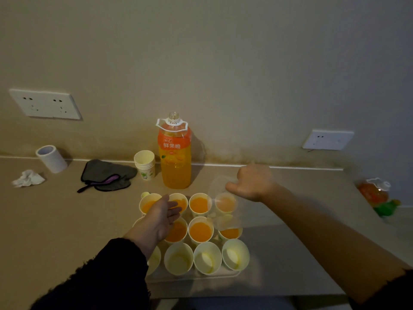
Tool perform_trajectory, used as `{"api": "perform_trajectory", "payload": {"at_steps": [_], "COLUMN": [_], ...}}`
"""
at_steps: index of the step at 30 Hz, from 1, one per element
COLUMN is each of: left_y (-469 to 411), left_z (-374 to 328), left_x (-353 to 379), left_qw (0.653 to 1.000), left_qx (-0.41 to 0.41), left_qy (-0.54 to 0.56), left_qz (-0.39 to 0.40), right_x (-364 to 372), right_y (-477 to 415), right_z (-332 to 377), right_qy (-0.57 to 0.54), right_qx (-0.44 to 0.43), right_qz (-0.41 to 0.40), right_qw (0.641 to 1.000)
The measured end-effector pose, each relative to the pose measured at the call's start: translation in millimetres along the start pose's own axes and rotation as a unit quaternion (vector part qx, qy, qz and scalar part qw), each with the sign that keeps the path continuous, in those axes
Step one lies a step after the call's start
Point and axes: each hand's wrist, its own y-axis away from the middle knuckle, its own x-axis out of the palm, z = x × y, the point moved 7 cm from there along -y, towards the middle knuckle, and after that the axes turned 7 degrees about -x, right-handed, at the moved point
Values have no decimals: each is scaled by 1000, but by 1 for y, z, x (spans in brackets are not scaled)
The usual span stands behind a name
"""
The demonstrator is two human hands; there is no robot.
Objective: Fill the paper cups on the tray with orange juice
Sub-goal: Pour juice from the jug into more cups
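With the right hand [252,183] grasping a clear jug [220,211] that looks drained over the tray [194,278], and the left hand [162,217] flat and released above the far-left paper cups [146,204], the person should refill from the bottle [175,162] and pour slowly into the empty near row.

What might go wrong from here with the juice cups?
The left hand hovers low over full cups and might tip one. The clear cup held in the right hand looks tilted above them, so drips may land outside. The uncapped juice bottle stands close behind the tray and could be knocked.
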Motion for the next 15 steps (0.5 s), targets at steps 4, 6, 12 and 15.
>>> {"api": "perform_trajectory", "payload": {"at_steps": [4, 6, 12, 15], "left_y": [-1, -2, -3, -3], "left_z": [4, 6, 11, 11], "left_x": [9, 13, 18, 17], "left_qw": [1000, 1000, 1000, 1000], "left_qx": [-1, 0, -6, -7], "left_qy": [-11, -11, -13, -14], "left_qz": [6, 11, 7, 7], "right_x": [-3, -3, 5, 8], "right_y": [11, 15, 20, 20], "right_z": [-17, -19, -11, -1], "right_qy": [31, 73, 116, 146], "right_qx": [11, 6, -17, -35], "right_qz": [4, 12, 43, 55], "right_qw": [999, 997, 992, 987]}}
